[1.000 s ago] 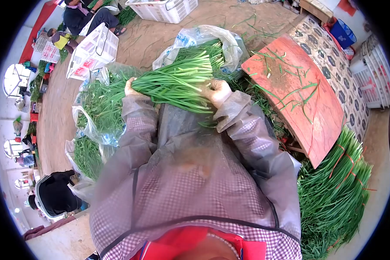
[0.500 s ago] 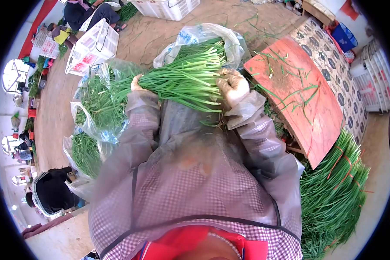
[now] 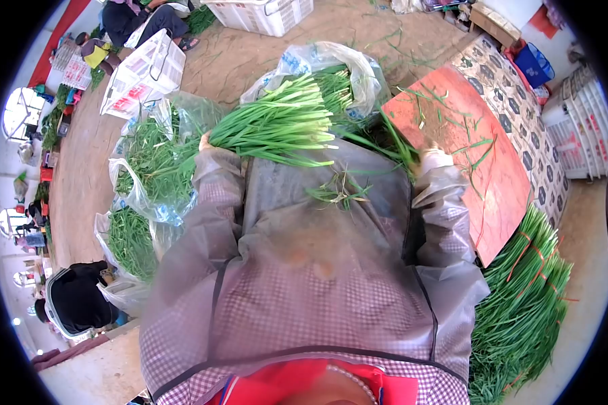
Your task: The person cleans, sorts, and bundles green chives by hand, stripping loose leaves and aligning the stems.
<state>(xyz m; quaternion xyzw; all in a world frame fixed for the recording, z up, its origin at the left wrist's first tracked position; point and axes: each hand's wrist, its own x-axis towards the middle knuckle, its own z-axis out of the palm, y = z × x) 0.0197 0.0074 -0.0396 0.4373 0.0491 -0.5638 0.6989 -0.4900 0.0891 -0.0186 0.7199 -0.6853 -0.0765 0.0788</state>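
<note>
My left hand point(image 3: 205, 142) is closed round a bunch of garlic chives point(image 3: 280, 125), whose pale cut ends point right above my apron-covered lap point(image 3: 263, 182). My right hand point(image 3: 434, 154) is away from the bunch, by the left edge of the red board point(image 3: 479, 182). Its fingers are smeared by motion. Loose green blades point(image 3: 400, 143) lie right beside it; whether it grips them I cannot make out. A few stray trimmings point(image 3: 341, 190) rest on my lap. Behind the bunch stands an open plastic bag point(image 3: 365, 74) with more chives in it.
Plastic bags of loose greens point(image 3: 132, 233) stand on my left. Tied chive bundles point(image 3: 520, 310) are piled at lower right. White crates point(image 3: 145, 74) stand on the floor ahead, with a seated person point(image 3: 132, 23) behind them. Stacked white baskets point(image 3: 577, 125) are at far right.
My right hand has left the stem ends of the bunch and moved right to the board's edge. The bunch has shifted slightly left in my left hand. Trimmings on my lap are now uncovered.
</note>
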